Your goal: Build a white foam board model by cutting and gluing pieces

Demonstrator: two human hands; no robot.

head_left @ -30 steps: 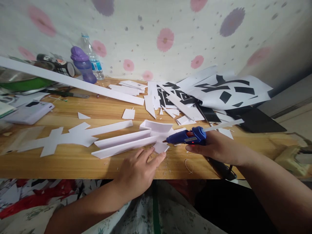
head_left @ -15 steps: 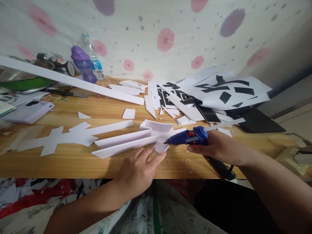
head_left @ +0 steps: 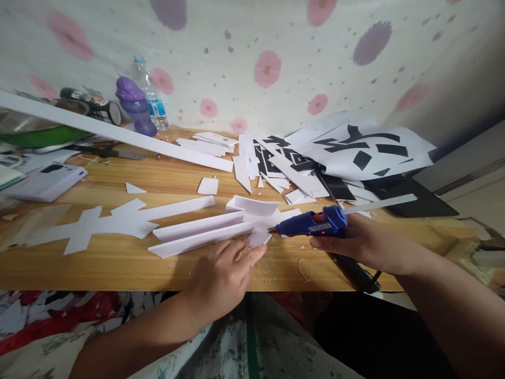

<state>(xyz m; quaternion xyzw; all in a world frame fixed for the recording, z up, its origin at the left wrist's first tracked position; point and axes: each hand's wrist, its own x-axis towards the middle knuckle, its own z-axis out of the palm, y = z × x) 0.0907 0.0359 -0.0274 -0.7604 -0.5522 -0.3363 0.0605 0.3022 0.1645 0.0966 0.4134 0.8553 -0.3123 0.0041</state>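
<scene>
My right hand is closed around a blue hot glue gun, with a white glue stick out of its back and a small red light on. Its nozzle meets or hovers just over the near edge of a white foam-board shape with raised walls; contact is hard to tell. My left hand lies beside this shape, fingers stretched, fingertips at its near edge by the nozzle. Left of it lies a flat white cut-out.
White offcuts and a sheet with black shapes lie at the back. A long white strip slants across the left, before a purple-lidded bottle and a water bottle. A pale phone-like object lies far left.
The glue gun in my right hand has moved slightly right, and its glue stick reaches further right. My left hand stays nearly in place at the shape.
</scene>
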